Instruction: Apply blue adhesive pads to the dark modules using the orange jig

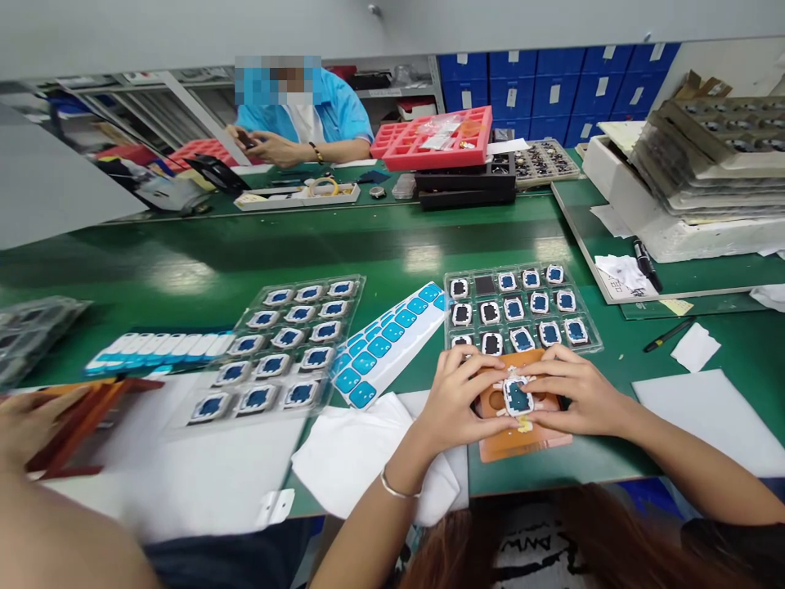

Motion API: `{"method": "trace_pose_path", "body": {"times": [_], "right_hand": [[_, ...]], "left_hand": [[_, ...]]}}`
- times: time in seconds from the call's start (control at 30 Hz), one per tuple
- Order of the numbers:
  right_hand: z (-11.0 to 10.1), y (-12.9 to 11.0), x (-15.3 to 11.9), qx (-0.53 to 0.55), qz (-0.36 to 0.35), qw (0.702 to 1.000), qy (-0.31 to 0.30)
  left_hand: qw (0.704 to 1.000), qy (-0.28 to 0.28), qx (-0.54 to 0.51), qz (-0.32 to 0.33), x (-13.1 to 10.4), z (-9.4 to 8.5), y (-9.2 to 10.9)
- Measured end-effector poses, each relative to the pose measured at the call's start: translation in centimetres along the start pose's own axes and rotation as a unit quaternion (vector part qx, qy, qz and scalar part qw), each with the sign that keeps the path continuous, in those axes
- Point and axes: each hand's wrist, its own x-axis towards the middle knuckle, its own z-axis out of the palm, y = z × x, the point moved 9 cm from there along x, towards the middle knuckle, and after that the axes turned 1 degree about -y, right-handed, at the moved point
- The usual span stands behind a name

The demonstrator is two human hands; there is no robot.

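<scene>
My left hand (461, 401) and my right hand (567, 393) come together, fingers bent around a small white-framed module with a blue face (518, 396). Thumbs and fingertips of both hands press on its edges. The module is just over or on an orange plate (521, 450); I cannot tell whether it touches. Behind my hands lies a clear tray of similar modules (598, 339), some with blue faces and some black. Left of it, sheets of blue stickers (392, 331) lie fanned out, touching a second clear tray of blue-faced modules (285, 327).
At far left, another person's hand (37, 421) rests on a reddish-brown frame (79, 442). A white cloth (361, 458) lies beside my left forearm. Across the green bench, a co-worker (307, 123) sits near a red tray (432, 139). Stacked trays (705, 164) stand at right.
</scene>
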Motion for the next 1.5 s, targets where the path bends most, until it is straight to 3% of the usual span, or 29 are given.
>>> {"method": "trace_pose_path", "body": {"times": [0.23, 0.4, 0.53, 0.63, 0.7, 0.77, 0.87, 0.93, 1.0, 1.1, 1.2, 1.33, 1.5], "right_hand": [[0.6, 0.1, 0.0, -0.016, -0.007, 0.999, -0.034], [0.3, 0.7, -0.1, 0.046, -0.006, 0.999, 0.012], [1.2, 1.8, -0.3, 0.102, 0.051, 0.993, 0.024], [1.8, 3.1, -0.7, 0.201, 0.105, 0.973, 0.035], [2.5, 4.2, -0.9, 0.294, 0.145, 0.944, 0.021], [3.2, 5.0, -1.1, 0.372, 0.176, 0.912, -0.004], [3.6, 5.6, -1.1, 0.422, 0.196, 0.885, -0.024], [3.6, 5.7, -1.1, 0.432, 0.193, 0.880, -0.028], [3.5, 5.7, -1.1, 0.430, 0.189, 0.882, -0.031], [3.2, 5.7, -1.3, 0.411, 0.187, 0.892, -0.036], [3.0, 5.8, -1.3, 0.393, 0.184, 0.900, -0.032], [3.1, 5.8, -1.2, 0.399, 0.179, 0.899, -0.042], [3.2, 6.2, -1.3, 0.391, 0.185, 0.900, -0.051]], "left_hand": [[1.000, -0.002, 0.009, 0.006, -0.1, 0.4, 0.3], [0.996, 0.040, -0.083, 0.002, -0.2, 0.5, -0.4], [0.996, -0.025, -0.082, 0.027, -0.2, 1.9, 0.5], [0.996, -0.069, -0.054, 0.026, -0.5, 2.8, 0.7], [0.998, -0.051, -0.035, 0.014, -0.6, 2.6, 0.2], [1.000, 0.002, -0.011, -0.011, -0.5, 1.5, -0.8], [0.991, 0.103, 0.031, -0.078, -0.6, -1.6, -3.1], [0.980, 0.121, 0.057, -0.145, -1.1, -3.5, -4.9], [0.961, 0.062, 0.095, -0.251, -2.4, -4.7, -7.3], [0.891, -0.037, 0.159, -0.424, -7.1, -6.6, -10.5], [0.822, -0.039, 0.193, -0.535, -12.1, -8.6, -12.2], [0.760, -0.025, 0.200, -0.618, -16.1, -9.0, -13.8], [0.738, -0.008, 0.190, -0.647, -16.9, -8.8, -15.0]]}}
